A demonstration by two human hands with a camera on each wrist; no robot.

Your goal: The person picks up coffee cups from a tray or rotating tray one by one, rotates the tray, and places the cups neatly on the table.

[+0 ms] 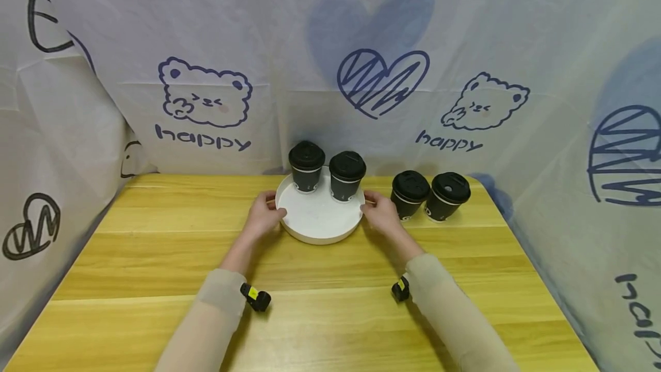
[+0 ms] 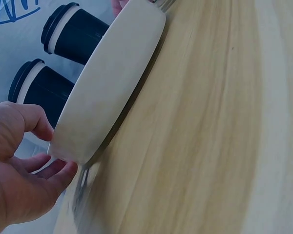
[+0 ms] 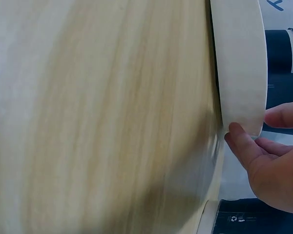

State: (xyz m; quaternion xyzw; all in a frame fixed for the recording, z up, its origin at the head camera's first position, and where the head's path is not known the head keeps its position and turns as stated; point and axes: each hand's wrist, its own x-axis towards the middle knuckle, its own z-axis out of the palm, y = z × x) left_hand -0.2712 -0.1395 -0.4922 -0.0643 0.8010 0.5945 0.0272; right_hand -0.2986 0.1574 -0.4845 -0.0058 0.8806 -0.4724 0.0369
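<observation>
A round white tray with a low rim is between my two hands at the back of the table. Two black paper cups with black lids stand on it, the left cup a little farther back than the right cup. My left hand grips the tray's left rim, thumb over the edge and fingers at the outer wall. On the opposite side my right hand pinches the rim the same way. In the left wrist view the tray's side wall shows a dark shadow along its lower edge.
Two more lidded black cups stand on the wooden table just right of my right hand: a nearer-in cup and an outer cup. A printed white cloth hangs close behind the table's back edge.
</observation>
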